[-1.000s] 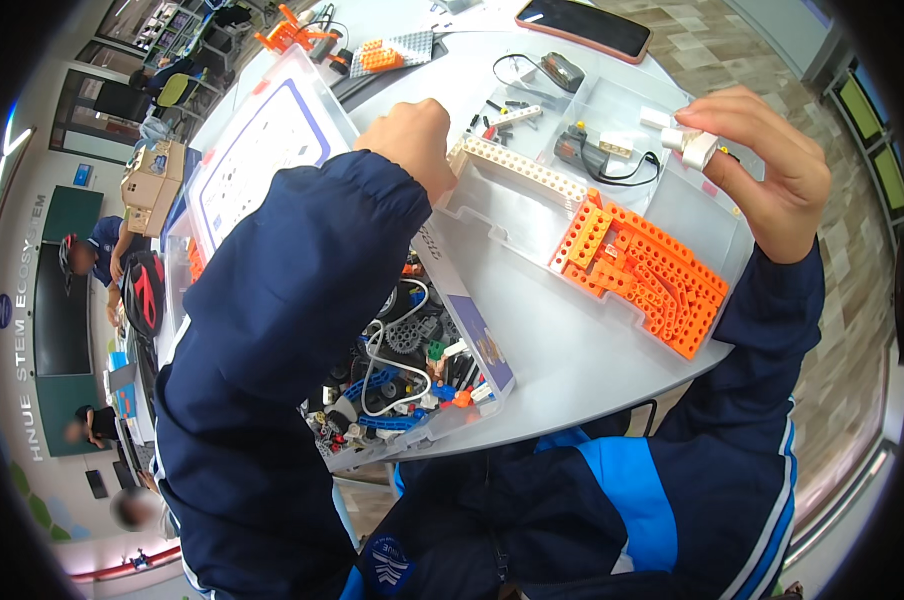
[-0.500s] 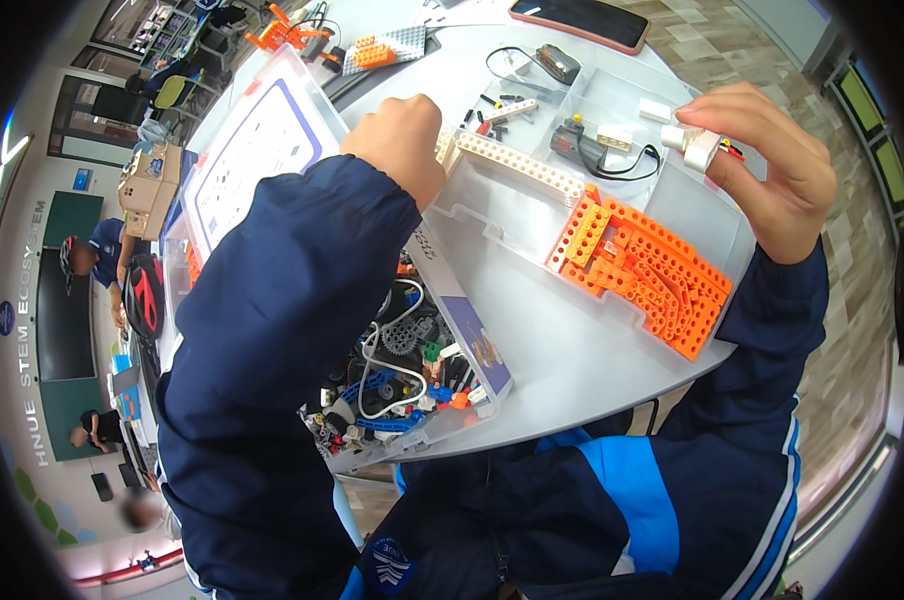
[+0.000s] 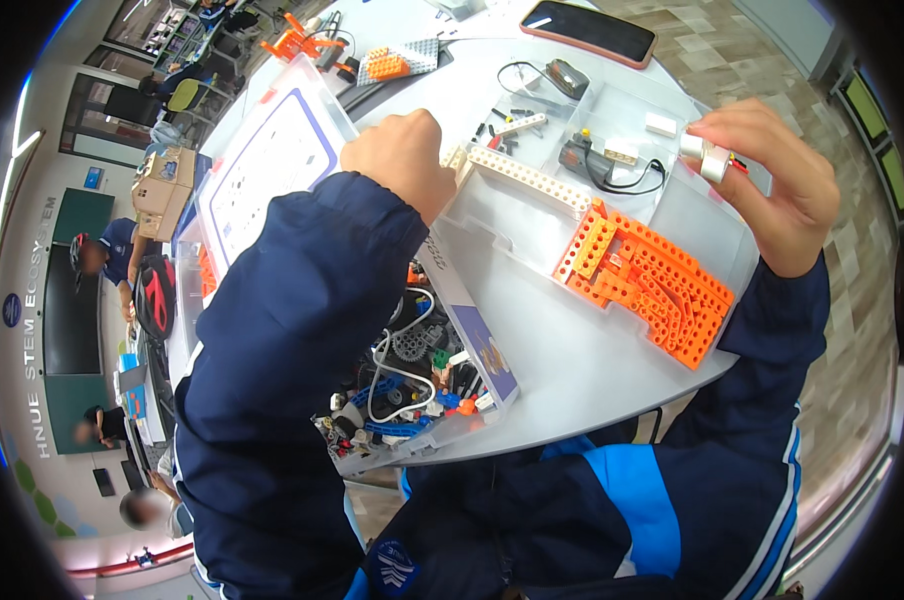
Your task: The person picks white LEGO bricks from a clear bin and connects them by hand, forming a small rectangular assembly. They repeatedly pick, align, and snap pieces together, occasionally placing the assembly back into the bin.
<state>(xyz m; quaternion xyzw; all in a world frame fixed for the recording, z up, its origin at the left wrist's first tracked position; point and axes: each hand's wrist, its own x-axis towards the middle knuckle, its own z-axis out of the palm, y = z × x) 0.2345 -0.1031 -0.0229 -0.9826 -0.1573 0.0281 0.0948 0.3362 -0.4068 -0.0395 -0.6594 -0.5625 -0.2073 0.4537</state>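
Observation:
My right hand (image 3: 787,190) pinches a small white rounded building piece (image 3: 713,160) between thumb and fingers, above the right side of a clear sorting tray (image 3: 662,205). A small red and black piece (image 3: 738,163) shows beside it. My left hand (image 3: 400,160) is closed, knuckles up, at the left end of a long white studless beam (image 3: 532,180) on the tray's edge. Its fingertips are hidden, so what it holds cannot be made out. Orange beams and plates (image 3: 662,290) fill the tray's near right compartment. A grey motor block (image 3: 584,160) with a black cable lies behind them.
Under my left forearm stands a clear bin (image 3: 497,375) of mixed gears, beams and a white cable. A lid with a printed sheet (image 3: 272,165) leans at the left. Farther back lie a phone (image 3: 589,32), a grey studded plate (image 3: 422,60) and an orange build (image 3: 297,40).
The whole view has shifted slightly. The white piece in my right hand is turned a little, with the fingers still pinching it. My left hand remains closed by the beam's end.

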